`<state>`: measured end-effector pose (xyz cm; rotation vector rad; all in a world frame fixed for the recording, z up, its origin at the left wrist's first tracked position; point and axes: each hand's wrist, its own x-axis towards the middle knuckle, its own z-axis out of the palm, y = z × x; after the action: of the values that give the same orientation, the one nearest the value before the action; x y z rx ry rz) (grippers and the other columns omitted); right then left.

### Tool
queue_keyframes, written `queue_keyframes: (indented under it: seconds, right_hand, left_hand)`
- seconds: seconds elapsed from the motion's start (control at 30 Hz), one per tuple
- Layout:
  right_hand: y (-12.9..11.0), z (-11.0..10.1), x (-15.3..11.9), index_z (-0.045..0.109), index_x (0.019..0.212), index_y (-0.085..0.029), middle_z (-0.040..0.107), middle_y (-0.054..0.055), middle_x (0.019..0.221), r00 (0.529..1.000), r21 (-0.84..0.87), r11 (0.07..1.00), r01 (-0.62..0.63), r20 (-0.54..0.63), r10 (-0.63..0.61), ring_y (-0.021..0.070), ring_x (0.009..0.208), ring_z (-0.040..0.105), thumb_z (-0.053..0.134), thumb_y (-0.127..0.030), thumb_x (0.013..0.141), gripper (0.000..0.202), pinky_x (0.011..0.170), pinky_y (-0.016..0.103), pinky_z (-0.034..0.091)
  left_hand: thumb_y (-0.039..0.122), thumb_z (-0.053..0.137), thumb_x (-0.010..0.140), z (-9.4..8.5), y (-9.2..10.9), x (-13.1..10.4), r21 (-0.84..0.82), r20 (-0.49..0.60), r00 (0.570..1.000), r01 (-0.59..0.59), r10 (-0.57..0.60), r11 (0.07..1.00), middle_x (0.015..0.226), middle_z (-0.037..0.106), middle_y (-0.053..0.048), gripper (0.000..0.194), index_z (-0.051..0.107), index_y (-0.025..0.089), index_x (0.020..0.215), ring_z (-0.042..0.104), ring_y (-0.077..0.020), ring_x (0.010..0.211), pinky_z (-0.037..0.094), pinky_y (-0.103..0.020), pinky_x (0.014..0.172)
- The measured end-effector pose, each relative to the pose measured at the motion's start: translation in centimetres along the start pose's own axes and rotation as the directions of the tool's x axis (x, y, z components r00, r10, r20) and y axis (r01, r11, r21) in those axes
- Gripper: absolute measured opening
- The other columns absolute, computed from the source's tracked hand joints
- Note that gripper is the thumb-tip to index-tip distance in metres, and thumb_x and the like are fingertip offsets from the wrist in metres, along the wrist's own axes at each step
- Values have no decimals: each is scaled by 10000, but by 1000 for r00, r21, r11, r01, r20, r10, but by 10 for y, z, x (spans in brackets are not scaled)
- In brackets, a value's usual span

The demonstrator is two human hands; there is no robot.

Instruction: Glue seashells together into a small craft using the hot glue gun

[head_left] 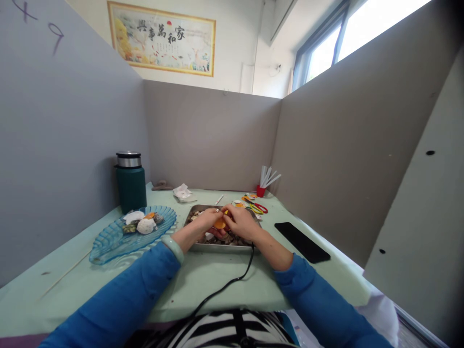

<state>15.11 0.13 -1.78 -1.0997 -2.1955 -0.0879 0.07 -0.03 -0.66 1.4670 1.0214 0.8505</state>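
Note:
Over a metal tray [221, 248] of shells or small stones, my two hands meet. Between them is a small orange piece [219, 223]. My left hand [208, 222], with a pale bangle at the wrist, has its fingers bent around the piece. My right hand [239, 222] touches the same piece from the other side, fingers closed near its top edge. The fingertips partly overlap, and the lower side of the piece is hidden. A black cable [232, 281] runs from the tray's front right toward my lap.
On the left, a blue glass dish [105, 246] holds several shells, with a green bottle [131, 188] behind it. A thin stick [65, 274] lies in front. At right are scissors [261, 208], a red cup [260, 192] of white sticks and a black phone-like slab [302, 241]. Grey partitions surround the table.

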Motion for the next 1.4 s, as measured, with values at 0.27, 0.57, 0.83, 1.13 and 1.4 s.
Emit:
queue_keyframes:
  seconds: [0.27,0.57,0.83,1.13,1.4]
  right_hand:
    - [0,1,0,555,999,-199,648,24,781,1000,3,1000,-7,19,7,141,675,568,448,-217,836,196,617,222,351]
    - [-2,-1,-1,550,1002,-197,655,26,783,998,9,1000,-17,58,16,140,684,572,442,-238,847,193,612,216,349]
    - [-1,-1,-2,549,1022,-195,657,27,786,997,-1,1000,-17,71,17,141,688,570,441,-226,841,214,612,216,347]
    - [-2,-1,-1,557,1023,-194,651,34,799,997,-16,1000,-23,72,24,152,715,576,450,-207,825,225,632,222,362]
    - [-1,0,-1,553,1012,-201,654,27,789,998,-5,1000,-8,56,8,144,693,575,450,-220,836,205,619,219,358]
  left_hand:
    - [275,420,831,0,0,0,41,0,1000,8,-8,999,576,591,-52,168,492,130,784,593,-149,498,498,-275,495]
    - [244,396,843,3,3,-3,88,-42,998,51,-48,995,591,592,-52,148,488,132,811,590,-143,492,495,-265,486]
    - [268,417,842,4,4,-5,101,-33,998,56,-53,993,599,605,-45,154,495,138,814,601,-141,502,493,-244,490]
    - [299,437,843,1,1,-1,78,-18,998,59,-58,995,625,614,-59,187,512,127,843,585,-136,476,496,-262,485]
    - [286,413,849,2,2,-3,73,-8,999,41,-40,996,632,606,-62,192,506,118,840,576,-131,479,497,-261,473]
